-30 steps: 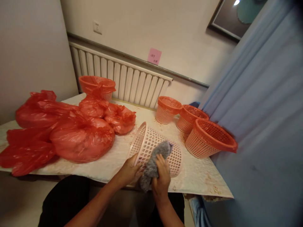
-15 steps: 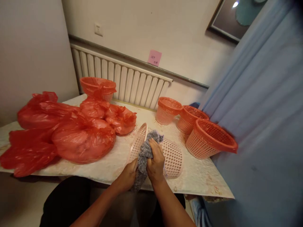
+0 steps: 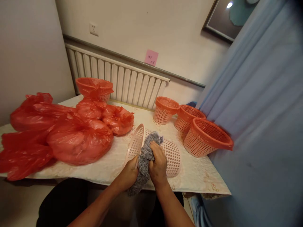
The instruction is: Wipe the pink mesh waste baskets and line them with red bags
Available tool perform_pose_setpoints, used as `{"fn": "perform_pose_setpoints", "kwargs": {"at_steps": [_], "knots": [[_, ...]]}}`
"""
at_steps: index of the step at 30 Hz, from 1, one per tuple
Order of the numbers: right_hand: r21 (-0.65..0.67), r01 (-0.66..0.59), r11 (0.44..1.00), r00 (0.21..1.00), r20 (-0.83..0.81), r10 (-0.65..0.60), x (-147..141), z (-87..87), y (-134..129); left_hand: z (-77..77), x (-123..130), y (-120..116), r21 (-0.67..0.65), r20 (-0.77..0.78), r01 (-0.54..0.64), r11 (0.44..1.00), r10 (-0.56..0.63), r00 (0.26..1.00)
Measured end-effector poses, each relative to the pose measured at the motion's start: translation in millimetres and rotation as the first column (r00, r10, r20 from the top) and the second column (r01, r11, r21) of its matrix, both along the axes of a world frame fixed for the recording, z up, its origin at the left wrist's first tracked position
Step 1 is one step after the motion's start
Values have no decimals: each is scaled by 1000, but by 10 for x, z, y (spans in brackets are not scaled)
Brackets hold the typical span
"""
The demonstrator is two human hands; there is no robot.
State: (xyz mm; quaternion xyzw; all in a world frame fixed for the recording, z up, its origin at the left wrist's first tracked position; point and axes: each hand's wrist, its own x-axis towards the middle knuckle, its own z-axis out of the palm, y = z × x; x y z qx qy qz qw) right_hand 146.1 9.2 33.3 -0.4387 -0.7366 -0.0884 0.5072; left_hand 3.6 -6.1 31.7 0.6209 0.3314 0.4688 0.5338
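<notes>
White radiator [image 3: 118, 80] at eleven o'clock along a pale wall [image 3: 146, 28]; framed picture [image 3: 221, 19] at one o'clock; blue curtain [image 3: 258, 110] at three o'clock, softly lit.

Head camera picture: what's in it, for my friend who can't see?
The left hand grips a tipped pink basket by its rim; the right hand holds a gray cloth against it. Around them on the table are red bags and red-lined baskets.

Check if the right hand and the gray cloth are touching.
Touching. The head view shows the right hand gripping the gray cloth, with its fingers pressed against the bunched fabric.
</notes>
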Motion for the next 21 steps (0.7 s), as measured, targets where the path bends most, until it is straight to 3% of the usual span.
{"fn": "perform_pose_setpoints", "kwargs": {"at_steps": [5, 9, 12, 16, 18, 21], "knots": [[-89, 134, 987, 989, -50, -139, 536, -195, 118, -34, -21, -25, -50, -98, -51, 997, 46, 994], [-193, 346, 918, 913, -154, -377, 1113, -463, 125, -51, -42, -45, -33, -176, -80, 996, 73, 982], [-247, 444, 861, 844, -207, -494, 1340, -633, 31, -68, -36, -23, -34, -173, -73, 997, 66, 983], [-186, 478, 858, 820, -256, -512, 1166, -743, -134, -124, -41, 37, -17, -180, -53, 998, 49, 983], [-112, 411, 905, 872, -240, -426, 920, -723, -202, -143, -46, 61, -3, -192, -44, 999, 43, 981], [-7, 208, 978, 970, -130, -207, 489, -604, -271, -143, -46, 66, 31, -161, -16, 999, 21, 987]]}}
